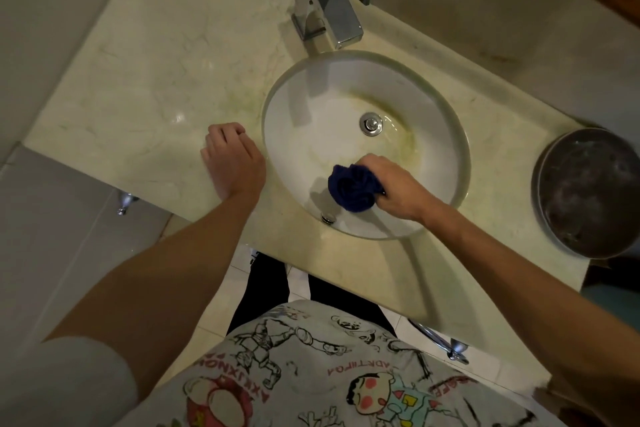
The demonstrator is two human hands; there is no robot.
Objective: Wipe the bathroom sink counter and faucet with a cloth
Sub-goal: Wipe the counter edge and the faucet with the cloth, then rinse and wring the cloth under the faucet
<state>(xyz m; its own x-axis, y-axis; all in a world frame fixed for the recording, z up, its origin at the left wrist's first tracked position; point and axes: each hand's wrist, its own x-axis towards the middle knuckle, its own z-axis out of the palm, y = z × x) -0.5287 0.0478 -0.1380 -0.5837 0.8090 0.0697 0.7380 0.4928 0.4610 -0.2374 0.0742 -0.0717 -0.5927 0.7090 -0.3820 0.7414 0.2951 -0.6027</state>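
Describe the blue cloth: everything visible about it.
The blue cloth is dark navy, soft-looking fabric, bunched into a crumpled wad with deep folds. The right hand grips it from the right side, inside the white sink basin, near its front wall just above the overflow hole. Whether it presses on the basin is unclear.
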